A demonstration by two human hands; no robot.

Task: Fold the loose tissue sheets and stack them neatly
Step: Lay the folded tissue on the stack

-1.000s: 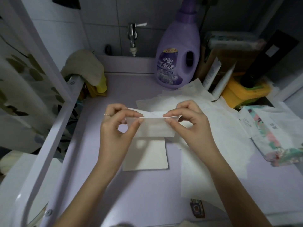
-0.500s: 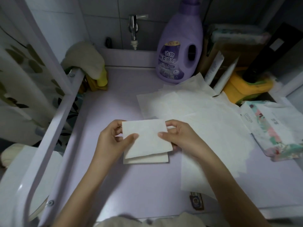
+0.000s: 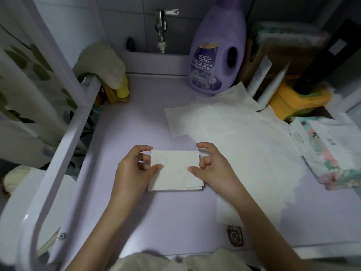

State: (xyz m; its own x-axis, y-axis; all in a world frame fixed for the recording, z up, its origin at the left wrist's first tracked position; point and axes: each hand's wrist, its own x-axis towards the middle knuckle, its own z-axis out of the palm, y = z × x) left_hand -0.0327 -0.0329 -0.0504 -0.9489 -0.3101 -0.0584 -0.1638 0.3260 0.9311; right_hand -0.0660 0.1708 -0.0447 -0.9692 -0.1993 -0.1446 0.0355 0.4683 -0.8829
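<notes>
Lowering the folded tissue the rest of the way onto the folded sheet beneath, squaring edges sitting skewed half a second ago. Resting now as one small stack on the lilac worktop, between both hands. Pressing only with the thumbs of the left hand and right hand; gripping nothing, curling the fingers loosely beside the far corners. Leaving several loose sheets unfolded just to the right; probably reaching there next.
</notes>
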